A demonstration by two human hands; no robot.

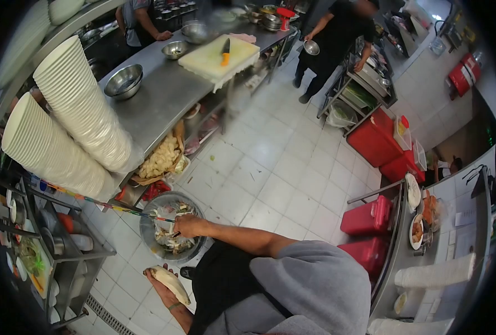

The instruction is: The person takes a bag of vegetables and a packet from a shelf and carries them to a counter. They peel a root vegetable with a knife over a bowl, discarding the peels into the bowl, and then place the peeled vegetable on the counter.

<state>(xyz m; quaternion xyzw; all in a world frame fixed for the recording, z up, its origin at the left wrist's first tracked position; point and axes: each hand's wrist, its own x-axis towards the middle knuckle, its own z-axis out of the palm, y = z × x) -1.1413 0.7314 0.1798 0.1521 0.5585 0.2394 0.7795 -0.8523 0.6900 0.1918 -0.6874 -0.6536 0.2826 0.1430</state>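
In the head view my left hand [157, 279] is closed under a long, pale, tapered piece of food [170, 283], which lies along the palm. My right hand [190, 225] is closed over the grey round bin [145, 231], with a short dark piece showing by the fingers. I cannot tell what tool, if any, it grips. Whitish and dark scraps [170, 241] fill part of the bin. A thin multicoloured cord or strip [111, 207] runs from the left to the bin, ending near my right hand.
Stacked white containers [80, 100] stand beside the steel counter [147, 114]. A knife [225, 51] lies on the white cutting board [203, 58]. Below are pale chunks [161, 156]. A person [337, 44] holds a metal bowl across the tiled floor. Red bins [368, 215] stand at right, a shelf cart [72, 259] at left.
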